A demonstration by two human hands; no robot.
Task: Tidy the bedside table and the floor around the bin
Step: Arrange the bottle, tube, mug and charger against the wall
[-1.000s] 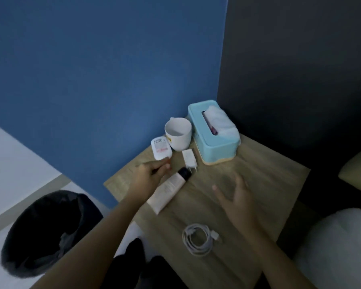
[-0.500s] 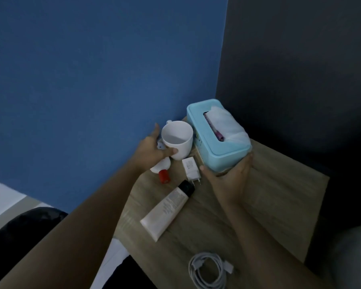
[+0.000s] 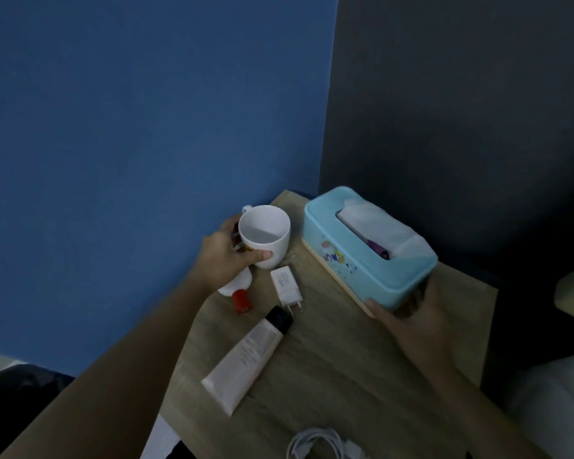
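Left hand (image 3: 226, 260) grips white ceramic mug (image 3: 265, 233) beside blue plastic tissue box (image 3: 355, 256); right hand (image 3: 408, 323) clasps that box's end. Likely best: keep mug level.

On the table (image 3: 345, 376) — one mug (image 3: 265, 240), one tissue box (image 3: 328, 226), one charger plug (image 3: 285, 284), one tube (image 3: 246, 356), one red-capped bottle (image 3: 241, 299) and one coiled cable (image 3: 315, 445). So six things, one of each. Two hands too — left hand (image 3: 226, 256) and right hand (image 3: 408, 326).
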